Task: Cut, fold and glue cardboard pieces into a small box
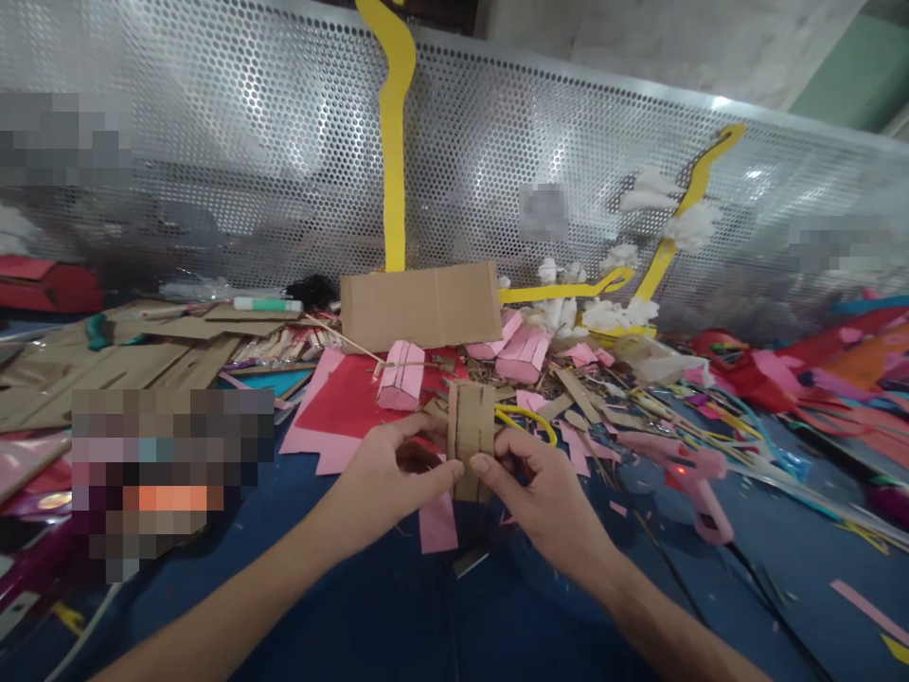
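Observation:
Between both hands I hold a small folded strip of brown cardboard (472,431) upright, with dark lines running along it. My left hand (404,474) pinches its left edge, thumb in front and fingers behind. On the opposite edge, my right hand (534,483) grips with its thumb pressed near the other thumb. Just beyond the hands lie a pink paper-covered block (401,376) and a sheet of red paper (347,403). A pink strip of paper (438,524) lies below the left hand. To the right rests a pink glue gun (686,474) with a glowing orange light.
A large cardboard piece (422,308) leans at the back before a perforated metal panel (469,161). Tall yellow cutouts (394,161) stand there, some with white fluff. Cardboard sheets (170,374) pile up on the left. A glue stick (268,304) lies on them. Paper scraps litter the blue table (369,606).

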The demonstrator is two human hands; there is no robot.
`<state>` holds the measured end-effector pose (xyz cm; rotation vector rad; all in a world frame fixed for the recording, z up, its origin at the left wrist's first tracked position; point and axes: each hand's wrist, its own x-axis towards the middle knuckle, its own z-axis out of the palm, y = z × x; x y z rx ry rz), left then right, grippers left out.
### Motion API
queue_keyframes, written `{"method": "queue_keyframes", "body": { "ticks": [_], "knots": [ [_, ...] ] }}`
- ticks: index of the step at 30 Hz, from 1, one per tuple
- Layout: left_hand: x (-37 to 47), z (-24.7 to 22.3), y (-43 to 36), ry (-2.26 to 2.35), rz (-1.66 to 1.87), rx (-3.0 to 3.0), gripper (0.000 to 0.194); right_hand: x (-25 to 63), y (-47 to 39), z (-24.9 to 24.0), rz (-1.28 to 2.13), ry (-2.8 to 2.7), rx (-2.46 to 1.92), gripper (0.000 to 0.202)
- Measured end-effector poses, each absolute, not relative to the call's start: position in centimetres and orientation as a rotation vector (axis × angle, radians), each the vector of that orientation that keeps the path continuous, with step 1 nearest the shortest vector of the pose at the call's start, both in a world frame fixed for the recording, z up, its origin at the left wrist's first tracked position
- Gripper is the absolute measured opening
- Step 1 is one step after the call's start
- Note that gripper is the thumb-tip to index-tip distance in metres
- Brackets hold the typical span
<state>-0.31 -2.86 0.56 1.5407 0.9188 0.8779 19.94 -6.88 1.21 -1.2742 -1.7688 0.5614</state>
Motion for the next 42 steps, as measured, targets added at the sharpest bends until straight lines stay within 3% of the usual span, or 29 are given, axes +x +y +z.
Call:
{"method": "queue_keyframes", "body": {
  "ticks": [11,20,30,42],
  "knots": [
    [-0.5,0.1,-2.3,0.901,0.903,1.462,0.042,19.8,-7.2,1.6,0.783,-1.804,-1.236,0.006],
    [-0.3,0.7,-3.0,0.883,0.876,1.552,0.039,19.9,-7.3,1.2,0.648,-1.761,-1.277,0.032],
    [-0.1,0.7,-3.3,0.840,0.905,1.589,0.030,19.8,-7.4,1.3,0.548,-1.787,-1.319,0.039],
    [0.1,0.5,-3.3,0.865,0.875,1.591,0.034,20.0,-7.1,0.8,0.534,-1.759,-1.300,0.049]
  ]
}}
